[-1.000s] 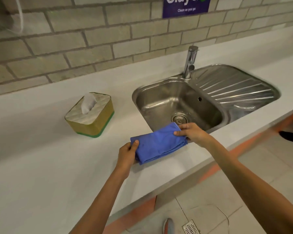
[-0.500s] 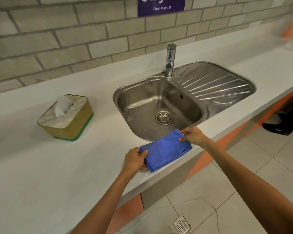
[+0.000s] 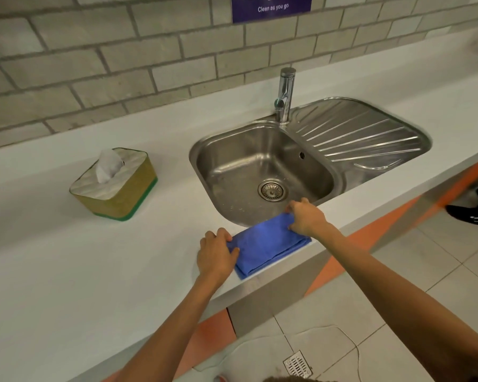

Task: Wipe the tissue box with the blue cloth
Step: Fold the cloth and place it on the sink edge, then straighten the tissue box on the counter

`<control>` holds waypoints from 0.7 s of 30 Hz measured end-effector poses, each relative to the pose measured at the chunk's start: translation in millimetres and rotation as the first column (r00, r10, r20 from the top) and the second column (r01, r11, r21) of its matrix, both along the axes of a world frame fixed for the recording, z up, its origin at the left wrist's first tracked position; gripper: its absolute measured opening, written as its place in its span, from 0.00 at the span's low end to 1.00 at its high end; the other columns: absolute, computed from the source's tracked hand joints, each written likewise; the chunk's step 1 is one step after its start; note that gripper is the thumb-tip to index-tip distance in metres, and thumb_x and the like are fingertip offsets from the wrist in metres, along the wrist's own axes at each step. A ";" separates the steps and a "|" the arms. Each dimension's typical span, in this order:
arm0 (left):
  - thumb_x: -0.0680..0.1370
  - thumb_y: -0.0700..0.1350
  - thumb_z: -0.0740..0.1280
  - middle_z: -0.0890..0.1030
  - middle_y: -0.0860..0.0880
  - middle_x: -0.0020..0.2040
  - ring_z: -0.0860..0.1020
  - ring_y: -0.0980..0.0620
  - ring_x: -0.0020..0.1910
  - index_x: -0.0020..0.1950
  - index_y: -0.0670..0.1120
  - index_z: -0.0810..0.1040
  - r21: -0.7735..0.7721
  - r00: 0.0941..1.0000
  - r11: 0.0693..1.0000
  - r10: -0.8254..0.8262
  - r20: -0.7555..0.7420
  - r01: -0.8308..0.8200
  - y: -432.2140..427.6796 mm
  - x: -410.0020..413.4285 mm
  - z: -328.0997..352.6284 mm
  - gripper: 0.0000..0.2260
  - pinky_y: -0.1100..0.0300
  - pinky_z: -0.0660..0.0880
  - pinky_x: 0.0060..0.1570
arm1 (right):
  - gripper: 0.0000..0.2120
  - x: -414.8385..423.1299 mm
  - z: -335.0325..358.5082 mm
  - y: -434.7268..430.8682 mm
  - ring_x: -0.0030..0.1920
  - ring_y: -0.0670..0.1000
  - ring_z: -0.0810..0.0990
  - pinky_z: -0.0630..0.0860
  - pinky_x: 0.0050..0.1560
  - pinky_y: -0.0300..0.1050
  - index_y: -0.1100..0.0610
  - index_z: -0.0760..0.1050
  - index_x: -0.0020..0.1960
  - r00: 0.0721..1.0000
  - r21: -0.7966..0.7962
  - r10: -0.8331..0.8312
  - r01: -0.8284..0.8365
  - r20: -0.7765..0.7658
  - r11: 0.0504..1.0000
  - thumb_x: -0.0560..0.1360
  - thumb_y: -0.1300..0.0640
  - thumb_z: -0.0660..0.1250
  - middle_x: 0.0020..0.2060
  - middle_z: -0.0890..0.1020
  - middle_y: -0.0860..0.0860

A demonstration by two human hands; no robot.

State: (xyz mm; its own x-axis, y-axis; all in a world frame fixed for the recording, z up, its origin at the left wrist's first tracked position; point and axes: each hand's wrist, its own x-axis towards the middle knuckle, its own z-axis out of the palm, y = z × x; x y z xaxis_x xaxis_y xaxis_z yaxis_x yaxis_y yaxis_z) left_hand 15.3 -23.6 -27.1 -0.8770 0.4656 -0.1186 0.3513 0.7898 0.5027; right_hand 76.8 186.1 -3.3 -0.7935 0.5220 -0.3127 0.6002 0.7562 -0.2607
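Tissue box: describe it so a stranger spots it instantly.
Start at the steel sink in the white counter and look left. The tissue box stands alone there, olive-sided with a green base, a white tissue poking from its pale top.
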 end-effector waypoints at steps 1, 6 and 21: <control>0.76 0.48 0.67 0.74 0.42 0.58 0.74 0.44 0.57 0.57 0.45 0.73 0.035 0.999 0.999 0.024 0.023 -0.025 -2.5 -3.4 0.4 0.13 0.54 0.73 0.52 | 0.22 -4.3 3.5 -2.2 0.60 0.61 0.74 0.72 0.59 0.51 0.56 0.70 0.65 1.000 0.013 0.003 -0.003 -0.002 1.000 0.71 0.60 0.67 0.64 0.68 0.60; 0.76 0.48 0.66 0.76 0.41 0.59 0.77 0.43 0.56 0.60 0.44 0.72 0.347 0.956 0.898 0.209 0.205 -0.271 -16.4 -35.5 21.5 0.14 0.57 0.72 0.53 | 0.20 -42.5 26.6 -20.8 0.52 0.55 0.77 0.71 0.50 0.43 0.62 0.75 0.59 0.962 -0.239 -0.072 0.007 -0.265 0.971 0.71 0.53 0.70 0.51 0.80 0.56; 0.80 0.44 0.55 0.75 0.45 0.39 0.76 0.50 0.35 0.53 0.42 0.69 0.531 0.606 0.314 0.231 0.761 -0.787 -137.7 -130.2 63.4 0.07 0.60 0.74 0.37 | 0.19 -186.2 56.9 -143.9 0.34 0.46 0.76 0.67 0.35 0.38 0.60 0.74 0.59 0.898 -0.719 -0.229 -0.127 -0.377 0.683 0.76 0.47 0.62 0.37 0.77 0.49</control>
State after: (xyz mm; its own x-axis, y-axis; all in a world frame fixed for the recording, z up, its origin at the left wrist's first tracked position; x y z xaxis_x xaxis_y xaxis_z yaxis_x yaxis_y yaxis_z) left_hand -114.9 -161.3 36.3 -0.8842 0.0527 -0.4642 -0.4669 -0.1336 0.8742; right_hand -109.3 42.2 53.6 -0.9108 0.3215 -0.2591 0.3323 0.1983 -0.9221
